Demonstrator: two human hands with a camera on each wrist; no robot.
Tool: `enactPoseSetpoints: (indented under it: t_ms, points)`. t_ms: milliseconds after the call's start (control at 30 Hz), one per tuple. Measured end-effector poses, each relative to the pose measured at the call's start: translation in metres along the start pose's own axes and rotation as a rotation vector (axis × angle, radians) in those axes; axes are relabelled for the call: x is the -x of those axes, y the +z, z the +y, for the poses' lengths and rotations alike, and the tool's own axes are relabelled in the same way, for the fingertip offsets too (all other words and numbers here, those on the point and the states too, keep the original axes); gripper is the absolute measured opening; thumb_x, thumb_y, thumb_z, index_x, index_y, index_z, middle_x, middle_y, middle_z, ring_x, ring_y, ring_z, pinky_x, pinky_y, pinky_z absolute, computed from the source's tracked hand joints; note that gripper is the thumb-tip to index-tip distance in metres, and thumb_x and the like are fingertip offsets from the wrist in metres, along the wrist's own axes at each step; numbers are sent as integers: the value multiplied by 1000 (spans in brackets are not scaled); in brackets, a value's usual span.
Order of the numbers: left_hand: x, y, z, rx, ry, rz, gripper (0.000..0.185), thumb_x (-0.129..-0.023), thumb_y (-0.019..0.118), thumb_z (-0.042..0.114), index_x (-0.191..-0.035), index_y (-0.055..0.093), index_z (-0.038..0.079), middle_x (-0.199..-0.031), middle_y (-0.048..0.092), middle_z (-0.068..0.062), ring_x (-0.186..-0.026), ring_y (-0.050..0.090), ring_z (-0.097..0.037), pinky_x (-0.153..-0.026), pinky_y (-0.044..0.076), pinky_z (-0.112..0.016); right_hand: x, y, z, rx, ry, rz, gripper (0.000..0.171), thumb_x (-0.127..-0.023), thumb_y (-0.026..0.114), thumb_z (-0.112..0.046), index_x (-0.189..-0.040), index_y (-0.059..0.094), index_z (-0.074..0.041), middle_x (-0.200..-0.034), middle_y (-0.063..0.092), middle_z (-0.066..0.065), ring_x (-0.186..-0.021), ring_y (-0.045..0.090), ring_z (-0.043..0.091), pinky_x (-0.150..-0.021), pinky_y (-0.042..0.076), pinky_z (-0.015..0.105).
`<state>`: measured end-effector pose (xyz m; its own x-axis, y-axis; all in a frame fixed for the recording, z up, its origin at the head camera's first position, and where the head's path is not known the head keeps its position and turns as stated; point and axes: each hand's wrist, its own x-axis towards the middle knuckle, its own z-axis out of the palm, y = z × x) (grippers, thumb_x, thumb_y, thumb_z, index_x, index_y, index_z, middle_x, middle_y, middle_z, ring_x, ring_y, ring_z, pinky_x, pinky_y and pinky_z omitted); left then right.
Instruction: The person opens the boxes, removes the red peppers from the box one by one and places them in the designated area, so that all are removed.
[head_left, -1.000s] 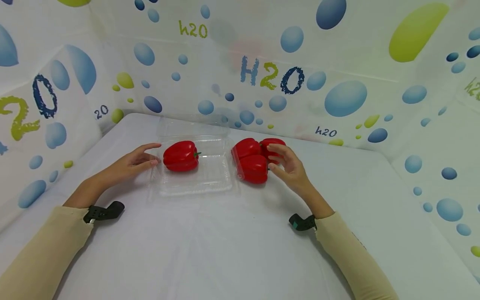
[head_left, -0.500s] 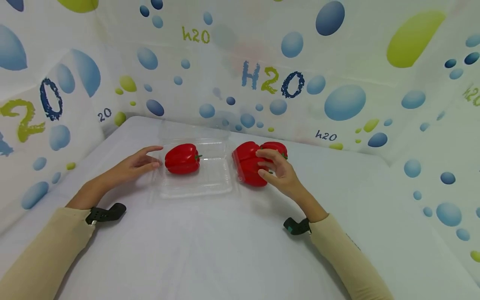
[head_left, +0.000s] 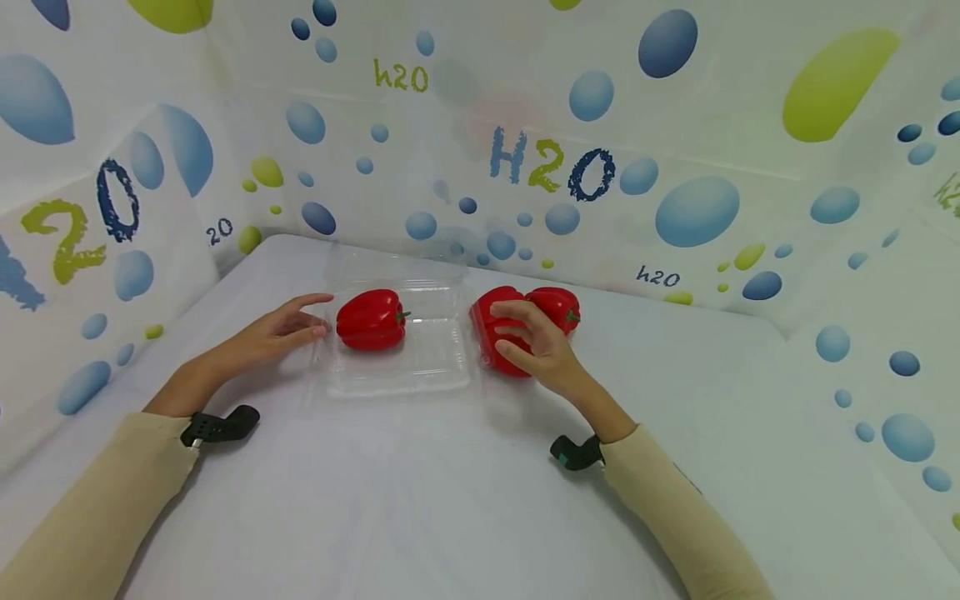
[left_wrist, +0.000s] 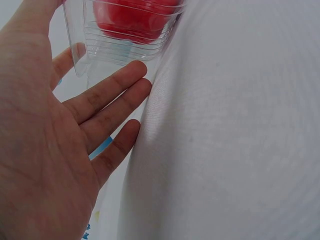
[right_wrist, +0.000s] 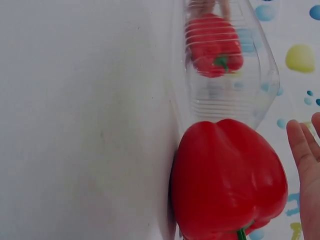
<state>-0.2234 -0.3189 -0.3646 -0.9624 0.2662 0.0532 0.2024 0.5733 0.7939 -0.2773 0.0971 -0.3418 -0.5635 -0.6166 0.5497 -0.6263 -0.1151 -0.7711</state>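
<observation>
A red bell pepper [head_left: 372, 320] with a green stem lies on its side in the left part of a clear plastic clamshell container [head_left: 438, 354]. My left hand [head_left: 273, 337] is at the container's left wall, its fingers extended and fingertips right at the rim; the left wrist view has the index fingertip beside the clear edge. To the right of the container sit three more peppers in a cluster. My right hand [head_left: 546, 354] hovers over the front pepper [right_wrist: 227, 175], fingers loosely bent and spread, partly hiding it. Another pepper [head_left: 555, 307] shows behind the hand.
The container's clear lid [head_left: 393, 268] leans back toward the printed wall cloth [head_left: 465, 92]. White cloth covers the table [head_left: 420, 492] in front of the container. Both wrists carry dark camera mounts [head_left: 223, 425].
My right hand has moved left, from the right pepper to over the front one. The left hand stays at the container's edge, and the view has shifted slightly.
</observation>
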Motion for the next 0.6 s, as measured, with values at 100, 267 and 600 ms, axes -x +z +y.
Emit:
enactPoseSetpoints:
  t_ms: [100, 267, 600]
  points:
    - [1, -1, 0, -2, 1, 1, 61, -101, 52, 24, -153, 24, 10, -131, 55, -25, -122, 51, -41, -98, 41, -66, -4, 5, 1, 1, -3, -8, 55, -83, 65, 11, -132, 40, 11, -134, 44, 30, -127, 46, 22, -97, 51, 41]
    - [1, -1, 2, 10, 6, -2, 61, -101, 52, 23, -153, 24, 10, -131, 54, -25, -122, 51, -42, -98, 41, -67, -11, 12, 0, 2, -6, -27, 52, -84, 63, 12, -131, 41, 11, -133, 45, 30, -126, 46, 36, -96, 49, 53]
    - [2, -1, 3, 10, 13, -8, 60, -101, 52, 23, -153, 24, 8, -132, 54, -26, -122, 51, -42, -98, 42, -65, -23, 25, 0, 40, 18, -61, 48, -85, 61, 14, -130, 44, 10, -130, 49, 28, -122, 49, 39, -96, 49, 52]
